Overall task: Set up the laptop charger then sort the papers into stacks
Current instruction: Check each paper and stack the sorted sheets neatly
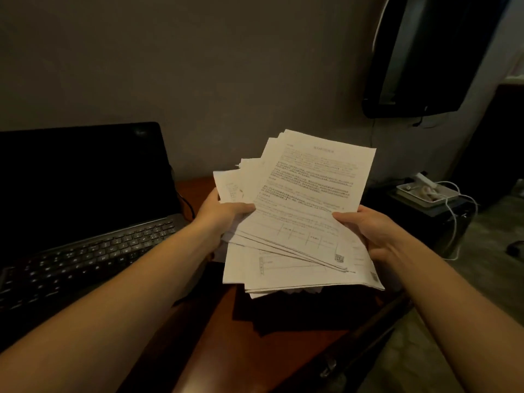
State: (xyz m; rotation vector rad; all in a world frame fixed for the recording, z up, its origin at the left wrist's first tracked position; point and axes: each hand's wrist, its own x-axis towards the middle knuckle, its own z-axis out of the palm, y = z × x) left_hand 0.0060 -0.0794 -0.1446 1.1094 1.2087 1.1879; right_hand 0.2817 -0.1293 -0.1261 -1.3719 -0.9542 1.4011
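Both hands, left hand (224, 214), right hand (368, 231), grip papers (300, 211) between them.

arms outstretched; left fingers (241, 207) and right fingers (345, 218) curled

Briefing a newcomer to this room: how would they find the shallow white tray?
Find the dark screen on the wall, upper right. Below it, right of the papers, the tray tops a dark stand: the only pale dish, white cable alongside.

Two bare forearms, bare left hand (224, 217) and right hand (374, 231)
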